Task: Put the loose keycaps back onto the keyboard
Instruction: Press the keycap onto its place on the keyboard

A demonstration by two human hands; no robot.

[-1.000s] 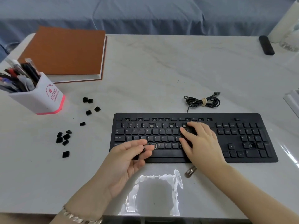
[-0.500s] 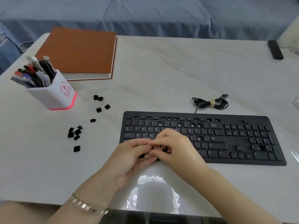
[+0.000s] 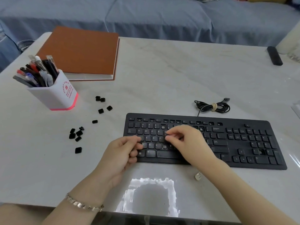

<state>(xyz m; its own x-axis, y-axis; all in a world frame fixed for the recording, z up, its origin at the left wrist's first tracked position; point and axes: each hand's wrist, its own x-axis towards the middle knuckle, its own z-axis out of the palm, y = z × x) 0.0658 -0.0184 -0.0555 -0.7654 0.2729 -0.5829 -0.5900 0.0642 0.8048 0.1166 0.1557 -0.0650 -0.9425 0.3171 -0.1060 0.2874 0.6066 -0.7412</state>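
While small, square, black loose keycaps [image 3: 72,136] lie scattered on the pale worktop [image 3: 162,78] left of the gapped black keyboard [image 3: 243,153], the right hand [image 3: 191,143] has its grip pinching one keycap [image 3: 165,135] over the letter rows. The left hand [image 3: 120,156] has its grip curled, contents unclear.

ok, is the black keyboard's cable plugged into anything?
No, the coiled black cable lies bundled behind the black keyboard, its plug end free.

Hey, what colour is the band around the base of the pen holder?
Pinkish red band under the white pen holder, clearest in the head view.
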